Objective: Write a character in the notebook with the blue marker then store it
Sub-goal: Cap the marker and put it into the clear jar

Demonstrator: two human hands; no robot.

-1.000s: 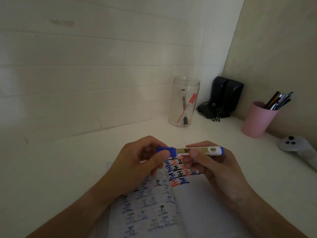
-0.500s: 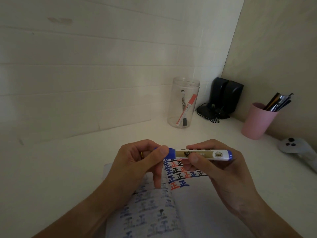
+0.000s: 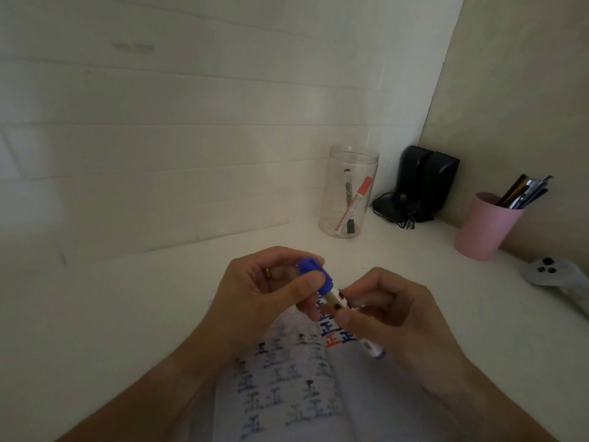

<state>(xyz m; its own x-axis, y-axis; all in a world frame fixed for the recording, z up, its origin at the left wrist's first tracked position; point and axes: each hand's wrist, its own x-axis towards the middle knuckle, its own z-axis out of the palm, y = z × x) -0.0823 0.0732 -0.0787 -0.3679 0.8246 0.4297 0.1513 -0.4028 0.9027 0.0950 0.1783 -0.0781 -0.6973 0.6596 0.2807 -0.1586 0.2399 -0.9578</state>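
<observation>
Currently, left hand point(image 3: 271, 291) pinches the blue cap point(image 3: 314, 275), thumb and fingers closed on it; right hand point(image 3: 392, 317) is curled round the marker point(image 3: 350, 323) barrel, held tilted just above the open notebook point(image 3: 312, 393). Cap looks seated, not confirmed. Risks: a sudden release could jerk the tip into the page or a finger, leaving stray ink; a loose cap could roll off the desk point(image 3: 127, 314). Storage jar point(image 3: 349, 193) stands well apart, w/ two markers inside.
</observation>
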